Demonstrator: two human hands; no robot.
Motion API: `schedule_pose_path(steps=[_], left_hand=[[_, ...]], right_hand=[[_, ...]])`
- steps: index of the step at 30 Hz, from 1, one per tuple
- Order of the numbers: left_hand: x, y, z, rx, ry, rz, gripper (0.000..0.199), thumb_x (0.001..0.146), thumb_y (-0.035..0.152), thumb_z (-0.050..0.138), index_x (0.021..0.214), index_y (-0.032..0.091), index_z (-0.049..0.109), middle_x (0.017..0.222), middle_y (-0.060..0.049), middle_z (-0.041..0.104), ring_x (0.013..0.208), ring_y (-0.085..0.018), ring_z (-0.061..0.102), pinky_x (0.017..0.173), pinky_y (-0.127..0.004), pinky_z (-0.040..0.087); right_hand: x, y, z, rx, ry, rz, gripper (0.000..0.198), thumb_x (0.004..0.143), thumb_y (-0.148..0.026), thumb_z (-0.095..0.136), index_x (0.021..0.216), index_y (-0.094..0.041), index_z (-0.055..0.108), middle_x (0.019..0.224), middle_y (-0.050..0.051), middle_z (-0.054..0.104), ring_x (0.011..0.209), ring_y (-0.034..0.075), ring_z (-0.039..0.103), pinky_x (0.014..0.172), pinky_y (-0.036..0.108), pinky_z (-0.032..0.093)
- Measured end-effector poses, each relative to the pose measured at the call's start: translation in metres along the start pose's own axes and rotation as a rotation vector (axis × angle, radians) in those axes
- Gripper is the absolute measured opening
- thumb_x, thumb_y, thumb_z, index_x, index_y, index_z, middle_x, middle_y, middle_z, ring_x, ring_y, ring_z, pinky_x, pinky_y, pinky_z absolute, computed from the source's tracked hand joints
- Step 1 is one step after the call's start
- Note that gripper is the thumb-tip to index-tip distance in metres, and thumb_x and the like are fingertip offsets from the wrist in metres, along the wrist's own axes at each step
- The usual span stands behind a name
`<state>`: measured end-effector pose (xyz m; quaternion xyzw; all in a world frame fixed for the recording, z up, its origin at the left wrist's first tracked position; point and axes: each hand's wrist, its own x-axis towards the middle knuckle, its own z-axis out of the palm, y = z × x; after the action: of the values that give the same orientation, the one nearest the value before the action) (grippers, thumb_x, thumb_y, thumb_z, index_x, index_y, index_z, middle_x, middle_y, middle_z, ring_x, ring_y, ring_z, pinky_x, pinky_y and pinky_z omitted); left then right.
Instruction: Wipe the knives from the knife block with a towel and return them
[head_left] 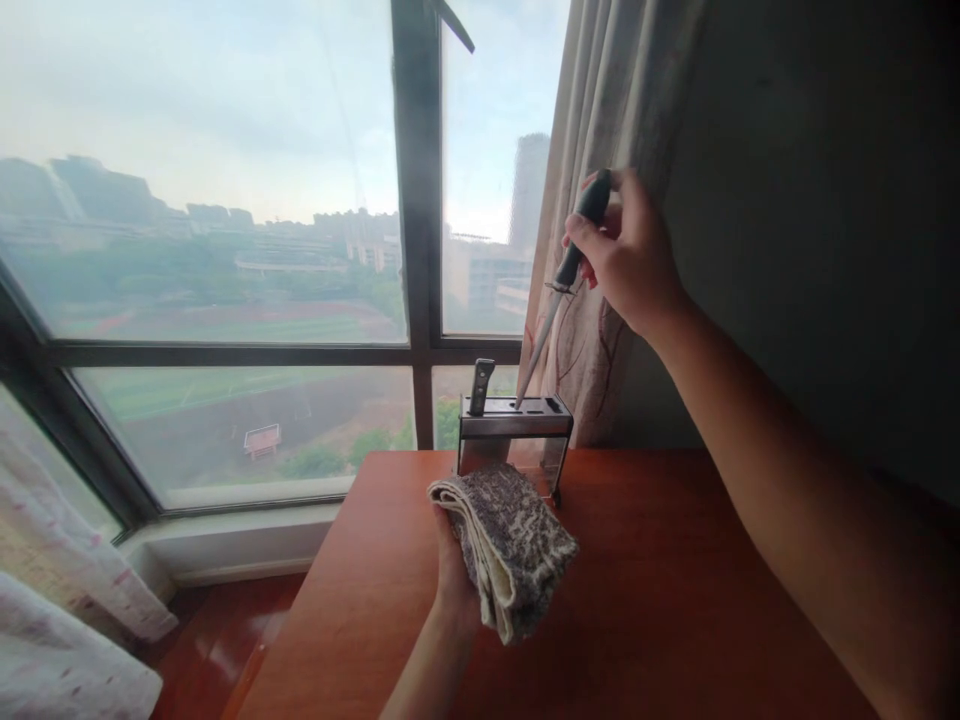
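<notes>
My right hand point(626, 250) is closed around the dark handle of a honing steel point(541, 340), raised over the back of the table. The slim rod slants down to the left, its tip at a slot in the top of a metal-framed knife block point(517, 424). A knife point(481, 388) with a dark riveted handle stands at the block's left end. In front of the block, my left hand point(454, 575) holds a folded grey-and-cream towel point(517, 545) from the left and below. The towel hides part of that hand's fingers and the block's lower front.
The reddish-brown wooden table point(360, 600) reaches back to the window point(225, 250). A curtain point(600, 100) hangs behind my right hand, beside a dark wall point(810, 200). Another pale curtain point(67, 650) is at the lower left, near the window sill point(240, 540).
</notes>
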<state>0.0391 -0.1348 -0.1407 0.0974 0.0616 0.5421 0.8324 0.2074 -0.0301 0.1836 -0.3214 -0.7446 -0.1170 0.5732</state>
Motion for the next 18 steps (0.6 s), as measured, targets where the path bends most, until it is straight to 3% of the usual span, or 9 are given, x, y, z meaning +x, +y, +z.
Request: schedule_pose_path(steps=[4, 7, 12, 18], left_hand=[[-0.002, 0.002, 0.003, 0.002, -0.021, -0.005, 0.083, 0.079, 0.077, 0.037, 0.127, 0.013, 0.059, 0.114, -0.017, 0.069, 0.111, -0.037, 0.06, 0.097, -0.052, 0.044], [-0.004, 0.006, 0.004, -0.006, -0.045, -0.03, 0.083, 0.078, 0.077, 0.036, 0.131, 0.016, 0.056, 0.115, -0.016, 0.069, 0.111, -0.037, 0.06, 0.097, -0.053, 0.044], [-0.008, 0.011, 0.004, 0.004, -0.144, -0.025, 0.082, 0.079, 0.078, 0.032, 0.136, 0.022, 0.05, 0.127, -0.013, 0.063, 0.122, -0.036, 0.052, 0.106, -0.053, 0.033], [-0.008, 0.013, 0.003, 0.05, -0.253, 0.031, 0.079, 0.079, 0.077, 0.035, 0.136, 0.026, 0.05, 0.135, -0.011, 0.057, 0.131, -0.035, 0.042, 0.112, -0.053, 0.021]], right_hand=[[-0.052, -0.036, -0.015, 0.286, -0.095, 0.199, 0.035, 0.088, -0.042, 0.057, 0.12, -0.028, 0.05, 0.092, 0.001, 0.068, 0.062, 0.012, 0.064, 0.05, 0.023, 0.049], [-0.097, -0.046, -0.018, 0.443, -0.18, 0.341, 0.036, 0.085, -0.039, 0.062, 0.117, -0.028, 0.052, 0.082, 0.0, 0.066, 0.055, 0.013, 0.061, 0.041, 0.021, 0.046], [-0.146, -0.018, -0.023, 0.417, -0.162, 0.449, 0.038, 0.08, -0.037, 0.067, 0.113, -0.027, 0.054, 0.084, 0.0, 0.066, 0.057, 0.014, 0.061, 0.042, 0.022, 0.048], [-0.16, 0.017, -0.039, 0.422, -0.031, 0.519, 0.043, 0.076, -0.04, 0.071, 0.112, -0.025, 0.054, 0.081, 0.0, 0.067, 0.051, 0.012, 0.057, 0.042, 0.023, 0.047]])
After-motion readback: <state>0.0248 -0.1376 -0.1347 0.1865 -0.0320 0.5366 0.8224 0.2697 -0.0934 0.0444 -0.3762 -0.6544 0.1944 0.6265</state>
